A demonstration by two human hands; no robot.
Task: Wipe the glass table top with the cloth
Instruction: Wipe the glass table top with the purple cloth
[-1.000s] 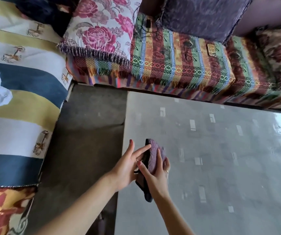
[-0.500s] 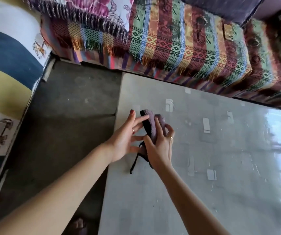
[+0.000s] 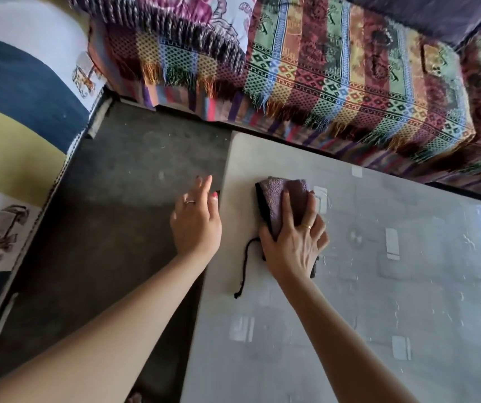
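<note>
Wiping looks barely started: right hand [image 3: 293,242] presses flat, fingers spread, on the folded purple cloth [image 3: 284,199], which sits on the glass table top [image 3: 378,301] near its far-left corner. One dark thread [image 3: 243,269] trails from the cloth toward the near side. Left hand [image 3: 195,219] hovers or rests just left of the table's left edge, fingers loose, holding nothing. Specks and smears show right of the cloth, so nearly the whole surface seems left to do. Counts: one cloth, one table, two hands, one ring each, one striped throw [image 3: 349,68] beyond the table's far edge
</note>
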